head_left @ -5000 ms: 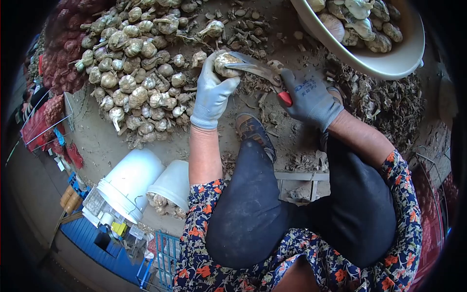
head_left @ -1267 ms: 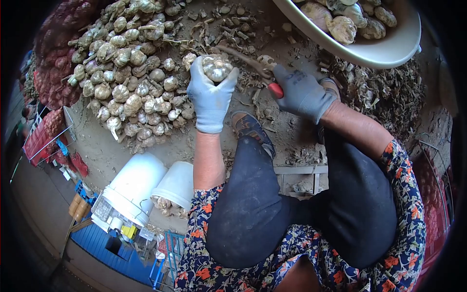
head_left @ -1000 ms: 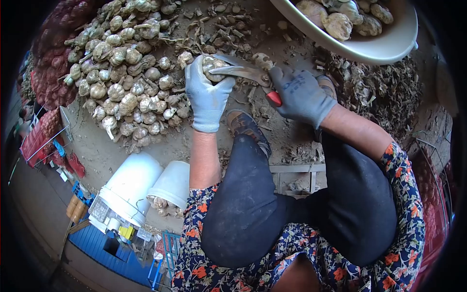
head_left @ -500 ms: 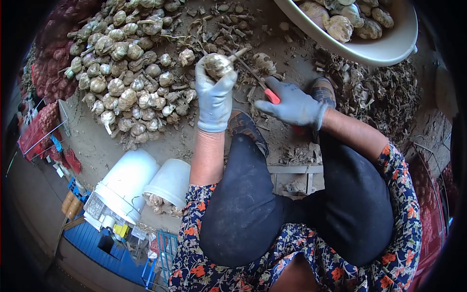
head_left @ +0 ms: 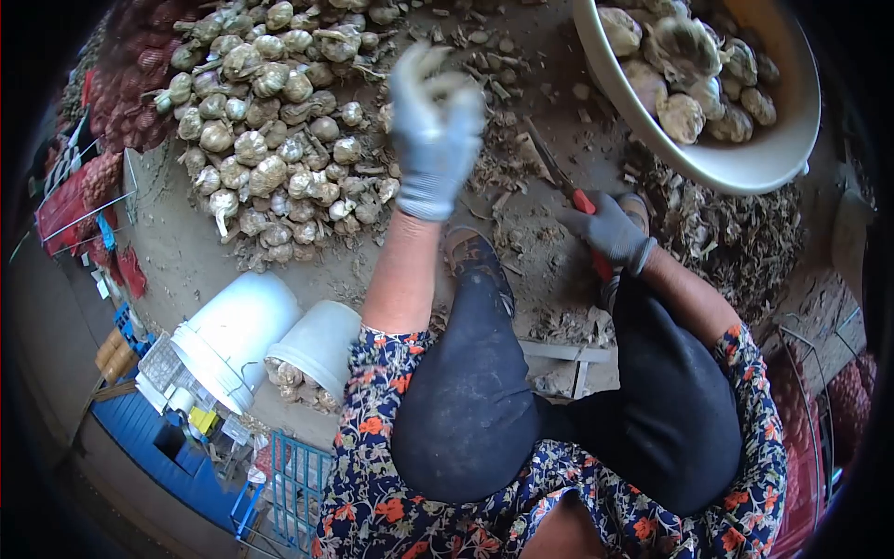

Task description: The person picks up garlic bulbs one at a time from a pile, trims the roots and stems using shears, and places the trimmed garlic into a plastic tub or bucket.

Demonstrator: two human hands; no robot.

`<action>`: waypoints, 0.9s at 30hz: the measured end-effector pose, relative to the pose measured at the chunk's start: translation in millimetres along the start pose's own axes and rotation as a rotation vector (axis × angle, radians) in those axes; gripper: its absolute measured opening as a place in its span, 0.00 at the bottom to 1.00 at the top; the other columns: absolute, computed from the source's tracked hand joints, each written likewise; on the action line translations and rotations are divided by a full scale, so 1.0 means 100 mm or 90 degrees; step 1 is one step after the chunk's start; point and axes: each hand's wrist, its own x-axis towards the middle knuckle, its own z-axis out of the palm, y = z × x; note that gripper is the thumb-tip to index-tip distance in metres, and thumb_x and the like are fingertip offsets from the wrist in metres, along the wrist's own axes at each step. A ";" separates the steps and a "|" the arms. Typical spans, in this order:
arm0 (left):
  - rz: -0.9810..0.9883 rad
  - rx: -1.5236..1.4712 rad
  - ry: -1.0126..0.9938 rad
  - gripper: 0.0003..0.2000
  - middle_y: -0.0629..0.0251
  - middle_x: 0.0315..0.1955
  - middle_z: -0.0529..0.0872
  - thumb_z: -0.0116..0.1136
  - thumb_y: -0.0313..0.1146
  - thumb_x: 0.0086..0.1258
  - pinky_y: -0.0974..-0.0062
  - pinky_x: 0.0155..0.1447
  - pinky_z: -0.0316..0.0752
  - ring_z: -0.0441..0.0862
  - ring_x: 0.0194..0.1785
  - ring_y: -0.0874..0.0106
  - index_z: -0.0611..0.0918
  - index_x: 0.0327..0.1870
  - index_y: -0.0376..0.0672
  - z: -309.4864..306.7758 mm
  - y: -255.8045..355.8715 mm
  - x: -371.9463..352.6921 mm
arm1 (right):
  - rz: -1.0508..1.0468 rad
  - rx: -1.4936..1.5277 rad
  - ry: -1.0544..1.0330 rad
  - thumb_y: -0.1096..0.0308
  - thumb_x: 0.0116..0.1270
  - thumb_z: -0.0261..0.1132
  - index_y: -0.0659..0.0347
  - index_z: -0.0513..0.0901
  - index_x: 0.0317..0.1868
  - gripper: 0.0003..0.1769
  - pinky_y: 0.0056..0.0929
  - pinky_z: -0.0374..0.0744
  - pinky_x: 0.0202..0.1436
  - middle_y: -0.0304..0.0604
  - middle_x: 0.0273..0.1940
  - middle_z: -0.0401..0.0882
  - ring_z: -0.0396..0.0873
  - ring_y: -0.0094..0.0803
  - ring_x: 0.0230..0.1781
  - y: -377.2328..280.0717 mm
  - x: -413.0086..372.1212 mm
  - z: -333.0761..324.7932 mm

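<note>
My left hand (head_left: 434,135), in a grey glove, is raised beside the garlic pile (head_left: 270,140). It is blurred by motion, its fingers are curled but apart, and no bulb shows in it. My right hand (head_left: 610,231), also gloved, is closed around the red handles of the cutting shears (head_left: 555,170) near my right shoe. The blades point up and left over the ground. At the upper right is a pale bowl (head_left: 652,140) with garlic bulbs; one large bulb (head_left: 684,51) appears at the top of its contents.
Dry stalks and peelings (head_left: 736,210) lie below the bowl. A white bucket (head_left: 237,326) and a smaller tub (head_left: 321,349) are at lower left, with garlic at the tub's mouth. Red mesh sacks (head_left: 140,74) stand at upper left. A blue metal rack (head_left: 298,480) is at the bottom.
The garlic bulb has left my left hand, which has opened. My right hand has moved down and right with the shears. The bowl shows lower and further right in the shifted view.
</note>
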 end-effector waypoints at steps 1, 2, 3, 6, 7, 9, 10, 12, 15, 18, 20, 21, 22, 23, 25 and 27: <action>-0.033 0.234 0.111 0.23 0.49 0.49 0.79 0.54 0.23 0.64 0.70 0.51 0.81 0.80 0.48 0.67 0.70 0.61 0.31 -0.21 -0.30 0.09 | 0.023 -0.012 0.003 0.55 0.64 0.62 0.66 0.75 0.33 0.19 0.32 0.74 0.31 0.41 0.23 0.76 0.76 0.28 0.26 0.00 0.00 -0.02; -0.315 0.091 0.187 0.17 0.49 0.51 0.80 0.51 0.20 0.64 0.71 0.52 0.80 0.81 0.51 0.67 0.74 0.56 0.29 -0.50 -0.57 0.09 | 0.052 -0.022 0.004 0.55 0.64 0.62 0.66 0.76 0.34 0.19 0.33 0.75 0.34 0.43 0.24 0.76 0.77 0.30 0.27 0.01 0.01 -0.03; -0.190 0.178 0.208 0.18 0.49 0.51 0.81 0.52 0.20 0.63 0.70 0.54 0.79 0.81 0.52 0.64 0.75 0.55 0.32 -0.92 -1.05 0.15 | 0.055 -0.048 0.005 0.55 0.63 0.62 0.67 0.76 0.36 0.19 0.35 0.76 0.38 0.46 0.24 0.77 0.78 0.32 0.29 0.02 0.01 -0.02; -0.010 0.672 -0.082 0.24 0.50 0.54 0.79 0.56 0.19 0.59 0.66 0.61 0.75 0.79 0.54 0.56 0.75 0.60 0.43 -1.24 -1.38 0.17 | 0.084 -0.107 -0.035 0.55 0.63 0.62 0.67 0.76 0.37 0.19 0.36 0.76 0.39 0.46 0.25 0.78 0.78 0.32 0.30 -0.04 -0.01 0.00; 0.044 0.647 -0.127 0.30 0.54 0.57 0.76 0.60 0.20 0.56 0.65 0.66 0.70 0.76 0.58 0.53 0.73 0.63 0.50 -1.16 -1.51 0.17 | 0.066 -0.111 -0.043 0.55 0.62 0.62 0.66 0.76 0.36 0.19 0.38 0.75 0.41 0.52 0.28 0.79 0.80 0.41 0.32 -0.12 -0.04 0.02; 0.088 0.631 -0.182 0.32 0.54 0.61 0.71 0.62 0.21 0.55 0.64 0.62 0.71 0.73 0.60 0.53 0.70 0.64 0.52 -1.05 -1.71 0.25 | -0.033 -0.141 -0.018 0.54 0.62 0.63 0.66 0.75 0.35 0.19 0.40 0.75 0.42 0.55 0.30 0.79 0.79 0.48 0.34 -0.04 0.05 0.10; 0.118 0.619 -0.179 0.32 0.54 0.60 0.72 0.64 0.22 0.54 0.65 0.62 0.71 0.73 0.60 0.53 0.71 0.63 0.52 -1.03 -1.79 0.30 | -0.126 -0.174 0.005 0.54 0.61 0.63 0.65 0.75 0.34 0.19 0.42 0.74 0.44 0.59 0.32 0.79 0.79 0.54 0.36 0.00 0.08 0.12; 0.041 0.558 -0.198 0.32 0.54 0.60 0.71 0.65 0.23 0.54 0.65 0.61 0.72 0.74 0.59 0.54 0.72 0.63 0.52 -0.96 -1.83 0.33 | -0.107 -0.179 -0.010 0.55 0.61 0.62 0.66 0.74 0.35 0.19 0.46 0.73 0.46 0.64 0.36 0.79 0.76 0.62 0.41 0.04 0.12 0.16; -0.076 0.585 -0.203 0.29 0.51 0.52 0.77 0.70 0.36 0.51 0.64 0.56 0.75 0.79 0.53 0.55 0.76 0.58 0.47 -0.76 -1.38 0.22 | -0.147 -0.351 0.074 0.57 0.63 0.62 0.65 0.69 0.43 0.20 0.50 0.74 0.44 0.63 0.34 0.78 0.78 0.60 0.41 0.03 0.17 0.19; -0.177 0.572 -0.218 0.32 0.51 0.44 0.83 0.72 0.50 0.48 0.63 0.53 0.76 0.82 0.48 0.55 0.78 0.53 0.44 -0.63 -0.87 0.05 | -0.140 -0.427 0.128 0.57 0.63 0.61 0.65 0.68 0.45 0.21 0.50 0.75 0.46 0.63 0.37 0.78 0.78 0.59 0.42 -0.03 0.25 0.23; -0.164 0.597 -0.261 0.31 0.50 0.46 0.83 0.71 0.50 0.49 0.63 0.52 0.77 0.82 0.49 0.56 0.79 0.52 0.44 -0.59 -0.69 -0.05 | -0.137 -0.457 0.137 0.56 0.63 0.60 0.64 0.68 0.46 0.21 0.49 0.75 0.49 0.62 0.40 0.77 0.78 0.59 0.43 -0.11 0.28 0.28; -0.142 0.620 -0.257 0.31 0.51 0.45 0.83 0.71 0.50 0.48 0.62 0.52 0.77 0.82 0.48 0.56 0.79 0.52 0.43 -0.56 -0.66 -0.08 | -0.184 -0.450 0.164 0.56 0.62 0.60 0.64 0.68 0.45 0.21 0.49 0.75 0.49 0.61 0.40 0.77 0.78 0.59 0.44 -0.14 0.29 0.31; -0.142 0.618 -0.259 0.31 0.51 0.45 0.83 0.71 0.50 0.48 0.62 0.52 0.77 0.82 0.48 0.56 0.79 0.52 0.43 -0.55 -0.64 -0.10 | -0.229 -0.442 0.192 0.56 0.62 0.61 0.64 0.68 0.45 0.21 0.49 0.75 0.49 0.61 0.41 0.77 0.77 0.59 0.44 -0.16 0.31 0.33; -0.127 0.615 -0.274 0.30 0.51 0.44 0.83 0.71 0.50 0.48 0.62 0.52 0.77 0.82 0.49 0.57 0.80 0.51 0.42 -0.53 -0.61 -0.11 | -0.260 -0.412 0.188 0.55 0.62 0.61 0.64 0.68 0.45 0.22 0.50 0.74 0.48 0.61 0.38 0.77 0.77 0.59 0.42 -0.16 0.36 0.34; -0.100 0.620 -0.279 0.29 0.52 0.42 0.83 0.71 0.50 0.49 0.62 0.50 0.77 0.82 0.47 0.58 0.80 0.50 0.42 -0.47 -0.54 -0.14 | -0.210 -0.389 0.130 0.56 0.62 0.60 0.65 0.69 0.45 0.21 0.49 0.75 0.48 0.63 0.38 0.78 0.78 0.58 0.42 -0.37 0.31 0.32; -0.117 0.581 -0.276 0.28 0.52 0.42 0.83 0.72 0.49 0.49 0.63 0.48 0.77 0.83 0.46 0.60 0.80 0.49 0.41 -0.48 -0.50 -0.13 | -0.199 -0.315 0.092 0.56 0.63 0.60 0.66 0.71 0.42 0.19 0.50 0.74 0.47 0.66 0.36 0.78 0.78 0.59 0.42 -0.39 0.29 0.32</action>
